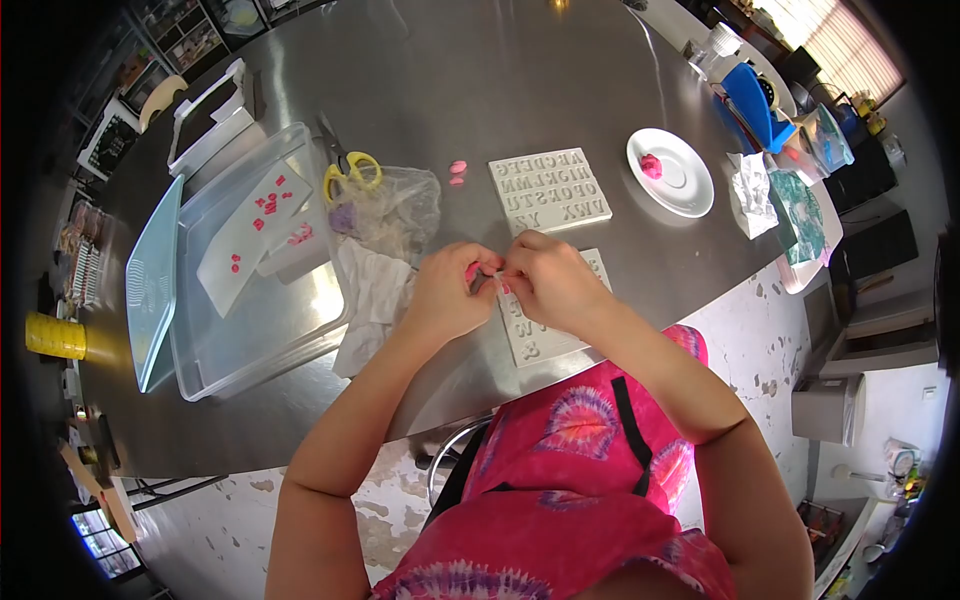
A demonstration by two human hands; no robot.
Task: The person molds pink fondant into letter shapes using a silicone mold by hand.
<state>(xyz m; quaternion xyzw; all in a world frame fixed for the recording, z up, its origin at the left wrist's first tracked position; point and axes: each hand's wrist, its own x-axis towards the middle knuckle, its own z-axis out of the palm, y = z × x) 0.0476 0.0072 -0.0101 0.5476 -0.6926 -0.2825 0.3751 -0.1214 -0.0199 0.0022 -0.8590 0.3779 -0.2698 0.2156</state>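
Note:
My left hand [455, 290] is closed, with a small piece of pink dough [472, 272] showing between its fingers. My right hand [550, 282] is pinched, its fingertips meeting those of the left; what they grip is too small to make out. Both hands are over the left edge of the nearer grey letter mold [533, 350], which they partly cover. A bit of pink shows at the mold just below the fingertips. Beyond the hands lies a second letter mold [550, 190] with raised-edge letter shapes. Small pink pieces [457, 168] rest on the metal table to its left.
A white saucer [690, 185] with a pink lump stands at the right. On the left, a clear plastic tub [250, 345] holds a white sheet with pink letters. Yellow-handled scissors [360, 172], a plastic bag [405, 205] and crumpled white cloth [370, 300] lie beside it.

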